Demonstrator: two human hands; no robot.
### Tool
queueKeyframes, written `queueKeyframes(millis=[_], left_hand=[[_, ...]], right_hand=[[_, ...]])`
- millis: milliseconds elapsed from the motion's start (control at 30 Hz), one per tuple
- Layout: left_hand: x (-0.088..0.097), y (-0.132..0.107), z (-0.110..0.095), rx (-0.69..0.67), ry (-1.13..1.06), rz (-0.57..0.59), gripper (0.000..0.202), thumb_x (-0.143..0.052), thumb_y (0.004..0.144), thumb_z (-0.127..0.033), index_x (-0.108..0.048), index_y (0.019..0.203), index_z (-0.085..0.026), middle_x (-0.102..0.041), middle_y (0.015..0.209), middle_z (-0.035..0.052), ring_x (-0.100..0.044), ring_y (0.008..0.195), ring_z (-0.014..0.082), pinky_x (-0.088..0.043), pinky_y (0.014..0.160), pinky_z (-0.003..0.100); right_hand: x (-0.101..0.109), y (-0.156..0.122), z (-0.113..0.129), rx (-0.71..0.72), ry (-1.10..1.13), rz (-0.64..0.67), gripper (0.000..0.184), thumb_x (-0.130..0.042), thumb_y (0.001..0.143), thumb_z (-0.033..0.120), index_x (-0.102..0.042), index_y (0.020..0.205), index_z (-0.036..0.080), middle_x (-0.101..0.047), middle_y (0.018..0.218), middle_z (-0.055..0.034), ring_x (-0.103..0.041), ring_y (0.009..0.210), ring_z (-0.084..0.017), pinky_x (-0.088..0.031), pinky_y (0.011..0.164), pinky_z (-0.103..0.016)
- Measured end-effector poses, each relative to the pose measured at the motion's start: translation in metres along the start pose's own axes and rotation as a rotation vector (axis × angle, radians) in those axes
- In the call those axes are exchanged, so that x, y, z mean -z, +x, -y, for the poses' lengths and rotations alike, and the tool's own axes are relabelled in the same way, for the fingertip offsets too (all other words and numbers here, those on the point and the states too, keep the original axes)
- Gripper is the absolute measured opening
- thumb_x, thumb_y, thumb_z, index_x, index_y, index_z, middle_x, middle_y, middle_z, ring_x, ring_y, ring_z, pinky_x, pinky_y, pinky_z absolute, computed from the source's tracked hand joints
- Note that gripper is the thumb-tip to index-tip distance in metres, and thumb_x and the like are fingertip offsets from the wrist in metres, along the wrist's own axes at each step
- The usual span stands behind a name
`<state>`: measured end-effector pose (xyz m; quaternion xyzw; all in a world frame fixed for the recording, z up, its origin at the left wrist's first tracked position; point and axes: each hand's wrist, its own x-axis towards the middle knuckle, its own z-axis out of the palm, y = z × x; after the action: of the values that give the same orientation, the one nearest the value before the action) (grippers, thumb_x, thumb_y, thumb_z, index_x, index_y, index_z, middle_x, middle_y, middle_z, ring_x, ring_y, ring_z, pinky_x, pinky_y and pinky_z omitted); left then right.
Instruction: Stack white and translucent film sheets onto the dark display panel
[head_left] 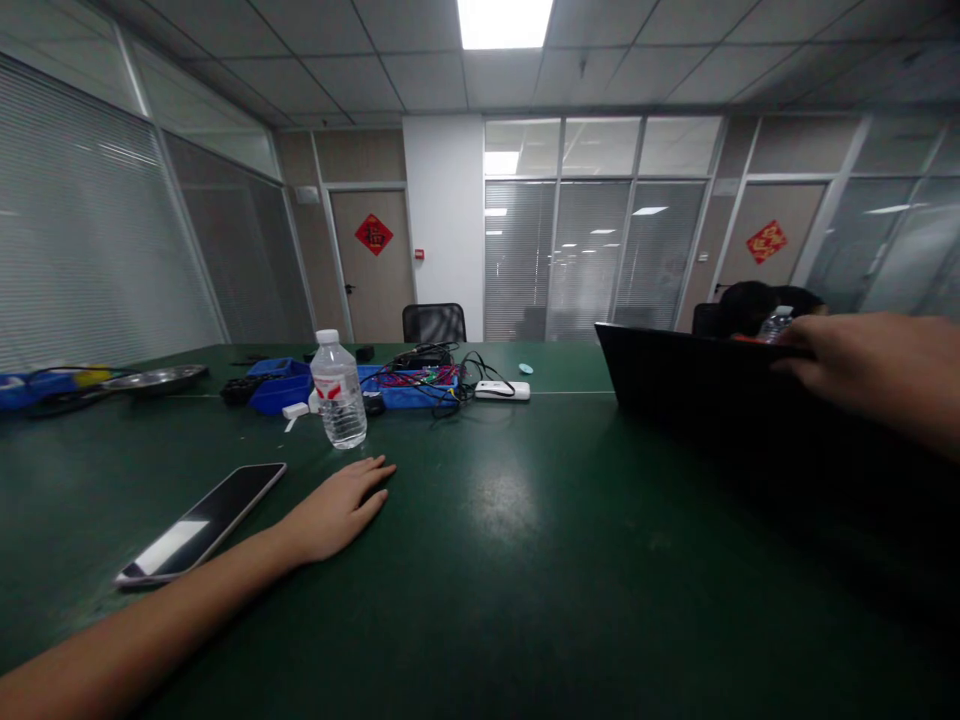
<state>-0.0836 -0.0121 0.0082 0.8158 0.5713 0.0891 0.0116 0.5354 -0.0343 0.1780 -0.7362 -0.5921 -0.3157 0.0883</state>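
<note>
My left hand [341,508] lies flat on the green table, fingers stretched out. Just beyond its fingertips stands a clear water bottle [341,395] with a white cap and a red-and-white label. A phone [206,520] rests face up beside my left forearm. At the right, my right hand [855,365] has its thumb and fingers closed on the top edge of a black laptop [690,385]. The laptop's panel stands up at a tilt; its lower part is lost in dark shadow.
Blue bins [281,390] and a tangle of cables [427,370] lie across the table's middle, near a white power strip [502,390]. A metal tray [154,378] is at the far left. Behind the laptop, a person's dark hair [750,305] and another bottle [776,322] show.
</note>
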Motion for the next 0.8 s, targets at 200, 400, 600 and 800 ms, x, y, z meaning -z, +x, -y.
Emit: queueKeyframes(millis=[200, 400, 600, 800], left_hand=[[0.001, -0.001, 0.002, -0.017, -0.011, -0.022, 0.064, -0.038, 0.103, -0.052, -0.056, 0.153, -0.016, -0.049, 0.162, 0.0149, -0.047, 0.150, 0.0332, -0.039, 0.122, 0.055], [-0.002, -0.001, 0.004, -0.002, -0.012, 0.004, 0.067, -0.037, 0.102, -0.052, -0.054, 0.155, -0.015, -0.045, 0.165, 0.0151, -0.044, 0.152, 0.0333, -0.037, 0.124, 0.054], [-0.009, 0.000, 0.013, -0.013, -0.029, -0.016, 0.066, -0.038, 0.103, -0.054, -0.055, 0.154, -0.016, -0.047, 0.164, 0.0145, -0.044, 0.152, 0.0332, -0.036, 0.125, 0.054], [-0.010, 0.000, 0.014, 0.003, -0.019, 0.008, 0.068, -0.035, 0.103, -0.054, -0.052, 0.156, -0.015, -0.044, 0.166, 0.0157, -0.042, 0.153, 0.0329, -0.033, 0.126, 0.055]], right_hand=[[-0.005, -0.014, 0.036, 0.099, -0.097, 0.007, 0.031, -0.050, 0.103, 0.038, -0.069, 0.109, 0.014, -0.073, 0.095, -0.0201, -0.069, 0.077, -0.029, -0.031, 0.060, -0.036], [-0.023, -0.038, 0.057, 0.288, -0.049, 0.015, 0.023, -0.038, 0.103, 0.019, -0.061, 0.101, 0.016, -0.071, 0.081, -0.0182, -0.068, 0.064, -0.026, -0.027, 0.053, -0.033], [-0.031, -0.036, 0.054, 0.305, -0.044, 0.057, 0.025, -0.038, 0.100, 0.015, -0.062, 0.106, 0.014, -0.072, 0.081, -0.0194, -0.069, 0.065, -0.027, -0.029, 0.054, -0.031], [-0.056, -0.015, 0.031, 0.207, -0.036, 0.201, 0.031, -0.040, 0.103, 0.028, -0.067, 0.106, 0.013, -0.073, 0.097, -0.0258, -0.069, 0.075, -0.029, -0.037, 0.061, -0.036]])
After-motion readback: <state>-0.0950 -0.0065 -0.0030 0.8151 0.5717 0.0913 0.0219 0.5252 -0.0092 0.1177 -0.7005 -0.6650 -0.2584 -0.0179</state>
